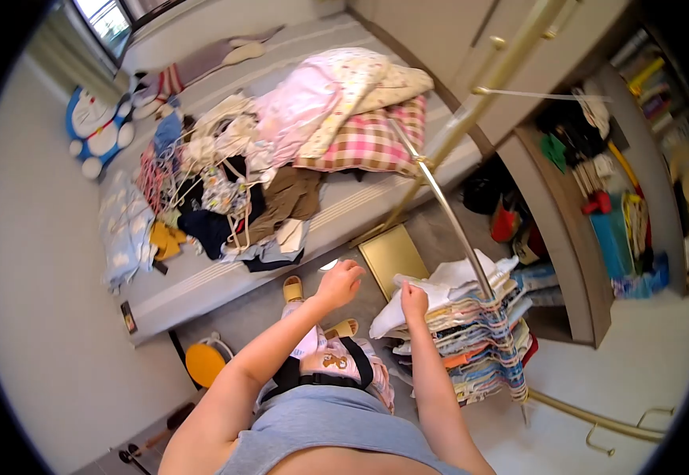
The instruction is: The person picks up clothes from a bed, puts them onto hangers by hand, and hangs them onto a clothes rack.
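Note:
My right hand (414, 302) is closed on the edge of a white garment (439, 291), which hangs at the near end of a packed row of hung clothes (479, 340) on a metal rail (457, 222). To its left, my left hand (342, 283) is raised above the floor with its fingers curled; whether it holds anything small is not visible. A golden panel (396, 257) lies low at the foot of the rack, beyond and between both hands.
Across the bed (178, 285) lie a heap of clothes and hangers (225, 186), a checked pillow (368, 138) and a plush toy (95, 131). An orange round stool (206, 364) stands at lower left. Open shelves (574, 229) with bags stand at right.

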`<state>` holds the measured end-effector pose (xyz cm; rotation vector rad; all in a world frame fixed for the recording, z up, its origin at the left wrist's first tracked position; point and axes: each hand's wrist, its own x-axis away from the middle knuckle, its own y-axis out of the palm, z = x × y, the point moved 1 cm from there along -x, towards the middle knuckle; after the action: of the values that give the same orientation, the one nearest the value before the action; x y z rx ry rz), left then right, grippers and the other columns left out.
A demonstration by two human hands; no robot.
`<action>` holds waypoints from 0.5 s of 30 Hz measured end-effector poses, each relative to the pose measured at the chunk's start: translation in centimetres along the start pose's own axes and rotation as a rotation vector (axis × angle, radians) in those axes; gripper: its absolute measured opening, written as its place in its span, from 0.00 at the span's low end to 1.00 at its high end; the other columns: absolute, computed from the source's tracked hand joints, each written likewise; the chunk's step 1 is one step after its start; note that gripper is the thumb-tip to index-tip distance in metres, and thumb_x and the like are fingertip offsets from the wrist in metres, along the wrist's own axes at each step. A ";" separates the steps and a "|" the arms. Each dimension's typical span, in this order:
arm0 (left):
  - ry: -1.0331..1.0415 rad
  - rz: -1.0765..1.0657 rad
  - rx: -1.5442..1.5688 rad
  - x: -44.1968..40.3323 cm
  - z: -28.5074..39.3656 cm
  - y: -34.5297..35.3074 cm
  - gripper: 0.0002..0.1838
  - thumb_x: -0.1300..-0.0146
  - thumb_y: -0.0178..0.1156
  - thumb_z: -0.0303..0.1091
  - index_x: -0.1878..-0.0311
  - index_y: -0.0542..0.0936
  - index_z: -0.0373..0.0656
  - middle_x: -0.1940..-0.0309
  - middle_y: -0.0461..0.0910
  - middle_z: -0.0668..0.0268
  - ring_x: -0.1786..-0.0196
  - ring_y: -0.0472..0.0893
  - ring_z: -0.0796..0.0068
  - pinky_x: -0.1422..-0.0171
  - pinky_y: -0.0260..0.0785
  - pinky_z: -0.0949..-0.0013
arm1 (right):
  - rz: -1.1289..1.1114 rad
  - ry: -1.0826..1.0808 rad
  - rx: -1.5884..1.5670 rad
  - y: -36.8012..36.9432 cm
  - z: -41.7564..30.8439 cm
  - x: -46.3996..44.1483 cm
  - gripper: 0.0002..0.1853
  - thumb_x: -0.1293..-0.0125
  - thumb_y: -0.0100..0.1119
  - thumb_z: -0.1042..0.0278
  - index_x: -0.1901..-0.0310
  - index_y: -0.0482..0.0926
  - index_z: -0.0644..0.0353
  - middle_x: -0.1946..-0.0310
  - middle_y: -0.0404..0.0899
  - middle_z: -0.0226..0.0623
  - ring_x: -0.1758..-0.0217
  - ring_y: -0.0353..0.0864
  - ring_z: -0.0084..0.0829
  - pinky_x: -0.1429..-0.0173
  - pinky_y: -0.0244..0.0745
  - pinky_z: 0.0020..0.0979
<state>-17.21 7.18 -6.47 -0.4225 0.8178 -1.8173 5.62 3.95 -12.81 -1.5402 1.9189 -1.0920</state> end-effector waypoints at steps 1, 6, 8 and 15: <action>-0.032 0.049 0.014 0.9 -0.8 -0.7 0.14 0.50 0.58 0.27 0.58 0.77 0.45 0.56 0.74 0.59 0.53 0.74 0.56 0.49 0.68 0.59 | -0.050 -0.056 -0.080 1.5 -1.5 -0.3 0.25 0.35 0.45 0.50 0.78 0.81 0.61 0.85 0.78 0.43 0.80 0.78 0.41 0.75 0.69 0.40; -0.235 0.237 0.029 5.4 -6.6 -4.5 0.13 0.49 0.58 0.27 0.58 0.77 0.44 0.57 0.74 0.60 0.54 0.73 0.57 0.50 0.68 0.60 | -0.616 0.167 -0.580 9.2 -9.3 -2.2 0.15 0.35 0.51 0.55 0.70 0.80 0.56 0.81 0.78 0.29 0.80 0.74 0.18 0.75 0.68 0.23; -0.293 0.296 0.035 7.9 -8.6 -5.9 0.13 0.49 0.58 0.27 0.58 0.77 0.44 0.58 0.74 0.61 0.53 0.73 0.57 0.50 0.68 0.61 | -0.706 0.178 -0.646 11.9 -12.4 -2.3 0.11 0.34 0.52 0.58 0.65 0.80 0.55 0.77 0.79 0.25 0.77 0.74 0.14 0.72 0.69 0.21; -0.486 0.369 0.046 15.4 -16.9 -13.4 0.11 0.47 0.58 0.28 0.58 0.77 0.44 0.58 0.75 0.61 0.53 0.73 0.57 0.47 0.66 0.61 | -0.752 0.316 -0.660 25.2 -22.1 -4.8 0.17 0.40 0.54 0.67 0.48 0.76 0.53 0.65 0.79 0.30 0.64 0.73 0.18 0.63 0.70 0.25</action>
<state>-42.85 1.62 -10.31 -0.6090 0.4756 -1.3119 -24.75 16.76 -20.53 -2.7509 2.0722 -1.0639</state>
